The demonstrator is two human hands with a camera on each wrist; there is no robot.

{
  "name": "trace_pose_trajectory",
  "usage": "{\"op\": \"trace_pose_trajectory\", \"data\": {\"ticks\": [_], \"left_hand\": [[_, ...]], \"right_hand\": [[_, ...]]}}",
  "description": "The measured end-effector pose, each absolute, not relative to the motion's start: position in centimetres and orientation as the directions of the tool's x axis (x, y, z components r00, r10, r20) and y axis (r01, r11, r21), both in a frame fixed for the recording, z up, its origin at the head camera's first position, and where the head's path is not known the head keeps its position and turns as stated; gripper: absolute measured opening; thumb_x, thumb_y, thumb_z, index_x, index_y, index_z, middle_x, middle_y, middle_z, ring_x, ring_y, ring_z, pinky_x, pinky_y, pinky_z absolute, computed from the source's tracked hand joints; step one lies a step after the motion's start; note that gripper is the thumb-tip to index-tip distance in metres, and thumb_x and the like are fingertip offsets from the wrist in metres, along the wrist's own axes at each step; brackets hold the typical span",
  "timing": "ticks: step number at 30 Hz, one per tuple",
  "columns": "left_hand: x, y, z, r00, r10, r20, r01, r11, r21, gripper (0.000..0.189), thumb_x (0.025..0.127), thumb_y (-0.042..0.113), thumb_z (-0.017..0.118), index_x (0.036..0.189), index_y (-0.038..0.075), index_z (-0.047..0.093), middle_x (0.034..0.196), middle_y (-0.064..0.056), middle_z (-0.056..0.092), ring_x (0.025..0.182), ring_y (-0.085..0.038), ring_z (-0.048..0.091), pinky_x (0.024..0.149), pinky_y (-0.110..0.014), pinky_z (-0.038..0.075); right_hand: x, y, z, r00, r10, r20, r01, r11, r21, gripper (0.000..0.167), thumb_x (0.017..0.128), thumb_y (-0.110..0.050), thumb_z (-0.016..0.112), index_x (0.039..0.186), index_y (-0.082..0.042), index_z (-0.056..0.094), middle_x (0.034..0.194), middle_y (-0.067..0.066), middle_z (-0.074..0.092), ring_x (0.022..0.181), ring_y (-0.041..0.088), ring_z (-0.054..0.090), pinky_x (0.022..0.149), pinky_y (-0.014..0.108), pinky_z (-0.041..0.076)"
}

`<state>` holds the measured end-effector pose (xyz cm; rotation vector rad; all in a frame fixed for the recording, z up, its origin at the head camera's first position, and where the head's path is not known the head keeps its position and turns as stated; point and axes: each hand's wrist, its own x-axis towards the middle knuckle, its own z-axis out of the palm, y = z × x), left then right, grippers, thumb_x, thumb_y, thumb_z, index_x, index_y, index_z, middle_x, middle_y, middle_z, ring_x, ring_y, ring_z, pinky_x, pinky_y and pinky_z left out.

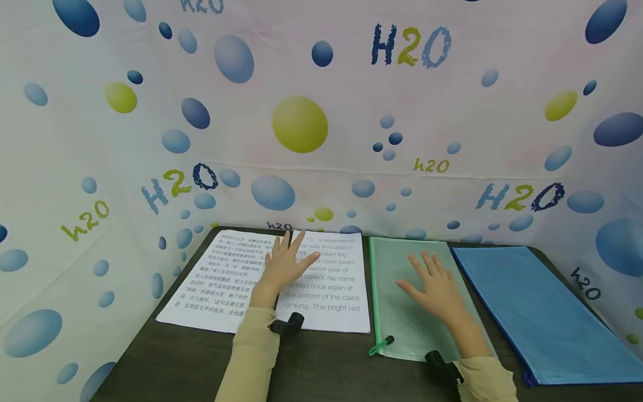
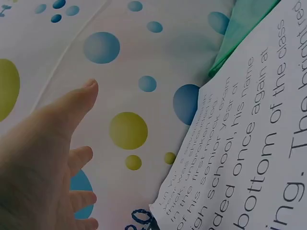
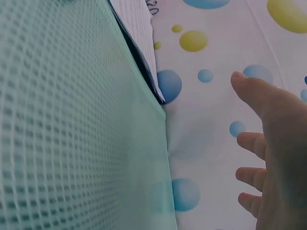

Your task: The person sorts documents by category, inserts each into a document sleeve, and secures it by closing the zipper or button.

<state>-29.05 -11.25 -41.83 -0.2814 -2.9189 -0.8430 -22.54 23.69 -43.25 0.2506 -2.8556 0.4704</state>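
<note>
My left hand (image 1: 285, 263) is spread above the two printed sheets, near the seam between them, and holds nothing. The left sheet (image 1: 213, 279) carries Chinese text; the right sheet (image 1: 329, 290) is in English, and its lines also fill the right of the left wrist view. Over the green mesh zipper pouch (image 1: 402, 329) hovers my right hand (image 1: 436, 290), its fingers apart and straight. That wrist's view has the pouch's grid surface (image 3: 72, 124) at left and the hand (image 3: 278, 148) at right, with a gap between them.
To the right lies a blue mesh zipper pouch (image 1: 542, 312). A green zipper pull (image 1: 380, 347) hangs at the green pouch's lower left corner. All rest on a dark table (image 1: 166, 357), backed by a white wall covering (image 1: 351, 100) printed with bubbles.
</note>
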Motion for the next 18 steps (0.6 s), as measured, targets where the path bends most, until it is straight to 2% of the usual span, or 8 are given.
{"op": "trace_pose_trajectory", "data": {"ticks": [5, 11, 14, 18], "left_hand": [[-29.6, -12.7, -41.9, -0.976, 0.178, 0.123, 0.214, 0.714, 0.667, 0.078, 0.095, 0.060, 0.048, 0.157, 0.022, 0.020, 0.163, -0.019, 0.008, 0.149, -0.044, 0.009, 0.113, -0.069, 0.018], [-29.9, -14.1, -42.0, -0.979, 0.189, 0.077, 0.171, 0.557, 0.813, 0.074, 0.098, 0.057, 0.043, 0.157, 0.017, 0.020, 0.163, -0.016, 0.014, 0.150, -0.039, 0.014, 0.118, -0.061, 0.016], [-30.0, -14.8, -42.2, -0.982, 0.187, 0.007, 0.095, 0.464, 0.881, 0.075, 0.098, 0.061, 0.037, 0.157, 0.019, 0.019, 0.164, -0.012, 0.015, 0.149, -0.039, 0.018, 0.117, -0.061, 0.021], [-29.9, -15.7, -42.7, -0.979, 0.180, -0.093, -0.023, 0.356, 0.934, 0.077, 0.097, 0.067, 0.030, 0.157, 0.021, 0.018, 0.164, -0.011, 0.015, 0.147, -0.041, 0.023, 0.112, -0.061, 0.031]], "right_hand": [[-22.6, 22.1, -43.5, -0.940, -0.160, 0.301, -0.264, 0.901, -0.345, 0.074, 0.093, -0.051, 0.057, 0.151, -0.010, 0.035, 0.155, 0.025, 0.031, 0.142, 0.050, 0.026, 0.106, 0.072, 0.026], [-22.6, 20.1, -43.6, -0.939, -0.195, 0.284, -0.330, 0.744, -0.580, 0.068, 0.097, -0.036, 0.057, 0.151, -0.003, 0.032, 0.154, 0.027, 0.031, 0.141, 0.049, 0.029, 0.110, 0.068, 0.025], [-22.6, 19.1, -43.5, -0.957, -0.206, 0.204, -0.289, 0.630, -0.720, 0.066, 0.100, -0.034, 0.052, 0.153, -0.003, 0.027, 0.156, 0.024, 0.029, 0.143, 0.046, 0.028, 0.111, 0.066, 0.026], [-22.4, 18.0, -43.3, -0.974, -0.223, 0.038, -0.135, 0.439, -0.888, 0.066, 0.103, -0.040, 0.044, 0.156, -0.011, 0.018, 0.160, 0.020, 0.022, 0.146, 0.043, 0.024, 0.113, 0.064, 0.026]]}}
